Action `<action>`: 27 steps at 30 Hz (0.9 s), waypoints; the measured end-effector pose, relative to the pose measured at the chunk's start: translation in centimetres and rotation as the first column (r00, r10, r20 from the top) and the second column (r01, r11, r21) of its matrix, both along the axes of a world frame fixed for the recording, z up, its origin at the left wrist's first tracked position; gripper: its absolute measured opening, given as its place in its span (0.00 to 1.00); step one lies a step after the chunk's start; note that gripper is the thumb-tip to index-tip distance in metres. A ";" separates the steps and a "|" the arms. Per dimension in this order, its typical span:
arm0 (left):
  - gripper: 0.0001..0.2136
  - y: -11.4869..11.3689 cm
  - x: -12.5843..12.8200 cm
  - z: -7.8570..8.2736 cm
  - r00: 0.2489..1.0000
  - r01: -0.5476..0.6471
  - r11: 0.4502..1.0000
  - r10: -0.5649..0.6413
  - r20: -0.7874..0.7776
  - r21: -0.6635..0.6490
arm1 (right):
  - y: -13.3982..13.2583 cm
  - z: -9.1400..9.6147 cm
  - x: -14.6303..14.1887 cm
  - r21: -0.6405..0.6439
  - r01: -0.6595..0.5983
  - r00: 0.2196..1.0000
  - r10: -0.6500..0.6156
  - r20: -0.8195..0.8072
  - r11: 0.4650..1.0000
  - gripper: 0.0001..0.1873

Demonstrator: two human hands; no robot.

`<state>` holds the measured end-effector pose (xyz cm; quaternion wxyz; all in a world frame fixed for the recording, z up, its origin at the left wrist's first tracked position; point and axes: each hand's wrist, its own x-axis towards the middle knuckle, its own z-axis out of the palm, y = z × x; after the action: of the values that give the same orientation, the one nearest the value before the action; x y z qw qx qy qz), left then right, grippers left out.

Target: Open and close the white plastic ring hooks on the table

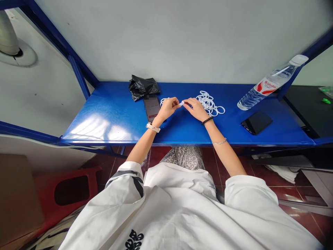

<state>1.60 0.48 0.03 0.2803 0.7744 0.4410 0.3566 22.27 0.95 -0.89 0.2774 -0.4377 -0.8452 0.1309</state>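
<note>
My left hand [168, 107] is closed in a pinch on a small white piece [181, 103] above the blue table. From the other side, the fingertips of my right hand [196, 108] also close on this piece; its exact kind is too small to make out. A pile of thin white rings [208, 102] lies beside and partly behind my right hand. Another white ring [162, 101] shows at the left hand's edge, mostly hidden by it. Under my left wrist and hand lies a dark phone-like slab [152, 107], partly covered.
A crumpled black plastic bag [143, 86] lies at the back of the blue table [117, 111]. On the right stand a water bottle [270, 83] and, flat before it, a black phone [256, 122]. Blue frame posts [79, 78] rise at the sides. A red stool [70, 187] is lower left.
</note>
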 end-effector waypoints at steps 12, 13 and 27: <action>0.06 -0.3 -1.6 0.8 0.761 -0.333 0.915 0.403 -0.508 0.227 | 0.0 1.1 1.9 0.058 0.253 0.948 -0.259 0.186 0.966 0.14; 0.06 -0.4 -1.6 0.9 0.755 -0.323 0.917 0.398 -0.522 0.232 | -0.1 1.2 1.9 0.048 0.259 0.942 -0.264 0.208 0.965 0.14; 0.14 -1.0 -1.3 1.6 0.757 -0.217 0.959 0.282 -0.589 0.180 | -0.5 1.6 2.3 -0.066 0.159 0.940 -0.131 0.316 0.985 0.21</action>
<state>0.27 -0.48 1.59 0.0340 0.7949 0.5884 0.1441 24.60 0.42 0.71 0.1297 -0.5261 -0.8369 0.0776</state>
